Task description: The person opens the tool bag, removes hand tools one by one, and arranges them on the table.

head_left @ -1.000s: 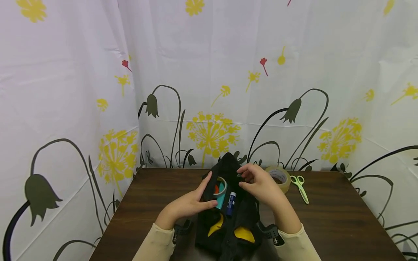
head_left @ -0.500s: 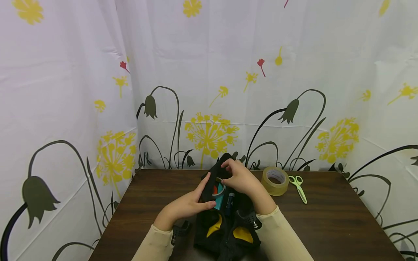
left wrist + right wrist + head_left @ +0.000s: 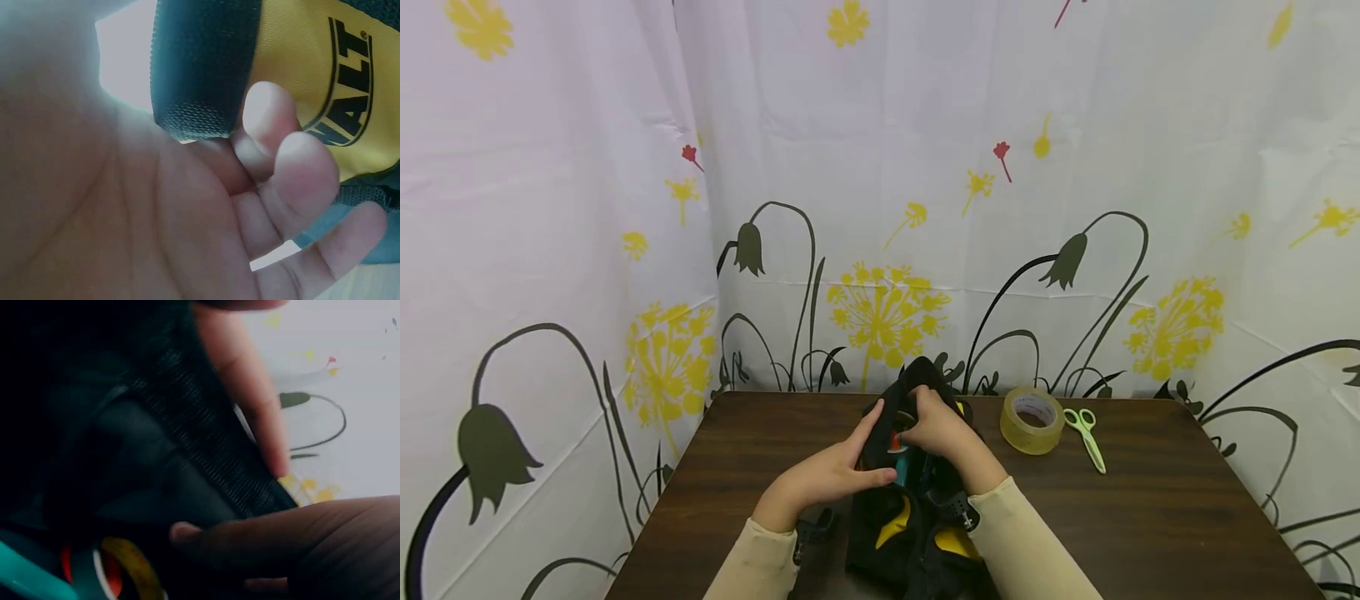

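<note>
Bag, black and yellow, long axis toward flowered curtain

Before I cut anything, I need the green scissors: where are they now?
In the head view, the green scissors lie at the back right of the brown table, just right of the clear tape roll, with the right hand farther left.

Bag on table — tape roll right, scissors beyond.
</note>
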Motion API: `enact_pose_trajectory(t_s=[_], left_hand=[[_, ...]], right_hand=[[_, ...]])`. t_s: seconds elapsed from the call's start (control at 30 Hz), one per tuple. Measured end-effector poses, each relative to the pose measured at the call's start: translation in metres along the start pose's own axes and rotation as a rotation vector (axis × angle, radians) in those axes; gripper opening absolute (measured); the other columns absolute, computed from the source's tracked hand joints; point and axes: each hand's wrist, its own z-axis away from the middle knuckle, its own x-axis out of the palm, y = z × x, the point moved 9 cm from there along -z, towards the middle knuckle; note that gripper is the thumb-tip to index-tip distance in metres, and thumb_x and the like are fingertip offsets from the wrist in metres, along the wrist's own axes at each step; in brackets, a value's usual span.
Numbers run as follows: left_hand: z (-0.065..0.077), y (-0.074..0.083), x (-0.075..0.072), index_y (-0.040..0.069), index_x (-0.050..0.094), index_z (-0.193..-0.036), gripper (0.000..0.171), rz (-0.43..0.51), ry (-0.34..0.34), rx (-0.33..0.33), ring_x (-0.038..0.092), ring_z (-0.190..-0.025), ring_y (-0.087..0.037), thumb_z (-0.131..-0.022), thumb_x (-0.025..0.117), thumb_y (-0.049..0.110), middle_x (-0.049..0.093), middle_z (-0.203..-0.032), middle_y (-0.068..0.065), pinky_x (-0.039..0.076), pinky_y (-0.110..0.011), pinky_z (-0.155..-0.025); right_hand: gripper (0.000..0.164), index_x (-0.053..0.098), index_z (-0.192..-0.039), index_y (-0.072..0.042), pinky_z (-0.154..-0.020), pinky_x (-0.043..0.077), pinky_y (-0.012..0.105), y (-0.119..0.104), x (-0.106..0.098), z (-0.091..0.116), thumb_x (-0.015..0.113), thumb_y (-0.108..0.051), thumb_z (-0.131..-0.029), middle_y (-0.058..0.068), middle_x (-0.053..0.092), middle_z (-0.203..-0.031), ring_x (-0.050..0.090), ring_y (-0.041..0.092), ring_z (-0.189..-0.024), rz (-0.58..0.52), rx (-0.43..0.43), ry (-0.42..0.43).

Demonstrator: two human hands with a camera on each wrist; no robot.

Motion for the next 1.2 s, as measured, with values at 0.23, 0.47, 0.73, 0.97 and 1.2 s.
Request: enact_pose_trajectory(t_s=[0.23,0.47,0.73,0.97,1.2], left_hand=[[0.001,-0.003,-0.001,0.043,-0.011,-0.175,0.113,-0.014,-0.003,-0.010,0.068,-0.135,-0.032,-0.101,0.073,0.061,0.053,-0.164,-0.020,0.053,-0.055,-0.112],[0.004,-0.002,0.000,0.039,-0.013,-0.175,0.117,-0.014,-0.022,-0.009,0.072,-0.126,-0.031,-0.101,0.075,0.057,0.054,-0.161,-0.023,0.055,-0.053,-0.110],[0.004,-0.003,0.001,0.036,-0.014,-0.175,0.117,-0.009,-0.032,0.006,0.065,-0.139,-0.033,-0.102,0.075,0.053,0.035,-0.174,-0.023,0.050,-0.055,-0.116],[0.003,-0.002,0.002,0.038,-0.015,-0.175,0.119,0.019,-0.043,0.006,0.066,-0.136,-0.033,-0.101,0.076,0.055,0.045,-0.168,-0.025,0.051,-0.054,-0.115],[0.002,-0.002,0.001,0.037,-0.014,-0.175,0.119,0.025,-0.045,0.016,0.064,-0.140,-0.031,-0.100,0.077,0.053,0.039,-0.172,-0.024,0.050,-0.052,-0.116]], right_hand=[[0.089,0.046,-0.155,0.001,-0.113,0.049,0.060,0.009,0.010,-0.003,0.095,-0.027,-0.085,0.028,0.051,-0.152,0.061,0.040,-0.132,-0.044,-0.035,0.018],[0.094,0.041,-0.161,-0.002,-0.115,0.048,0.063,0.026,0.029,-0.008,0.094,-0.025,-0.087,0.027,0.047,-0.160,0.057,0.044,-0.140,-0.065,-0.006,0.001],[0.095,0.041,-0.162,0.000,-0.120,0.043,0.065,0.036,0.037,-0.013,0.095,-0.022,-0.086,0.029,0.043,-0.165,0.051,0.046,-0.147,-0.077,0.012,-0.007],[0.097,0.039,-0.165,-0.003,-0.118,0.045,0.065,0.042,0.036,-0.014,0.094,-0.019,-0.087,0.027,0.045,-0.166,0.053,0.045,-0.146,-0.070,0.040,-0.022],[0.096,0.040,-0.165,-0.003,-0.117,0.046,0.063,0.047,0.042,-0.016,0.094,-0.015,-0.087,0.027,0.050,-0.162,0.057,0.042,-0.140,-0.057,0.038,-0.067]])
